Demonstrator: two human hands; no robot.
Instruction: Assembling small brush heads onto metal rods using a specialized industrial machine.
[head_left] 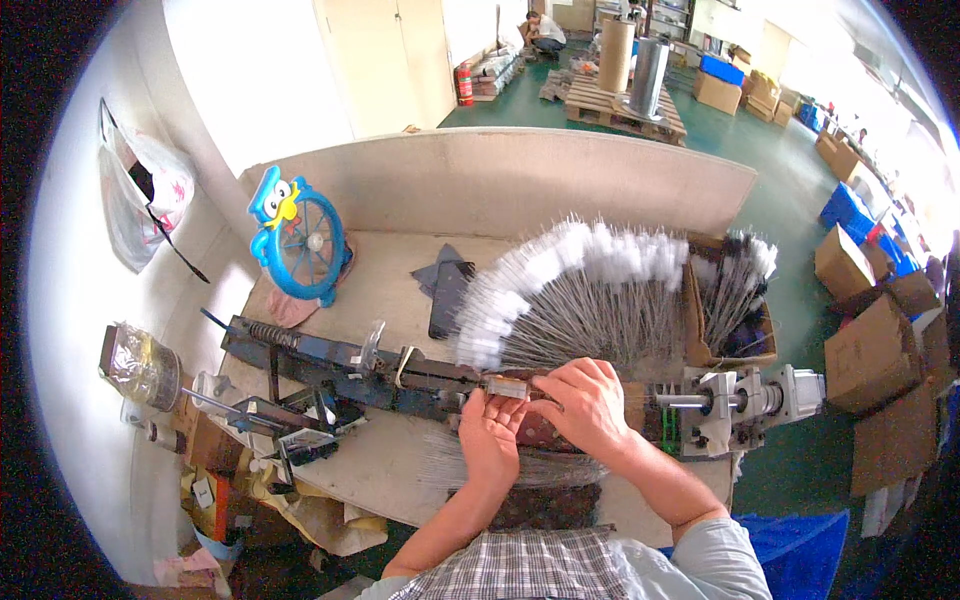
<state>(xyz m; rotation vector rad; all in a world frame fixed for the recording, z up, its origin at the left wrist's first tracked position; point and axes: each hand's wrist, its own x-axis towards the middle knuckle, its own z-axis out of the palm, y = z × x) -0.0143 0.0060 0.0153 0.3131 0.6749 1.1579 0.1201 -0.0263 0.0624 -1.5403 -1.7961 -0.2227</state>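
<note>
My left hand [490, 432] and my right hand [588, 405] meet over a long dark metal machine [340, 365] lying across the workbench. Both pinch a small clear block with thin wire [507, 386] at the machine's middle. Just beyond my fingers a fan of thin wire brushes with white fluffy tips [560, 290] spreads over the bench. Loose bare wires [455, 462] lie under my left wrist.
A motor and shaft [745, 400] end the machine on the right. A cardboard box of more brushes [730, 300] stands beside the fan. A blue toy-shaped fan [298, 240], a dark phone [450, 297], a plastic jar [140, 365] and cartons [870, 350] surround the bench.
</note>
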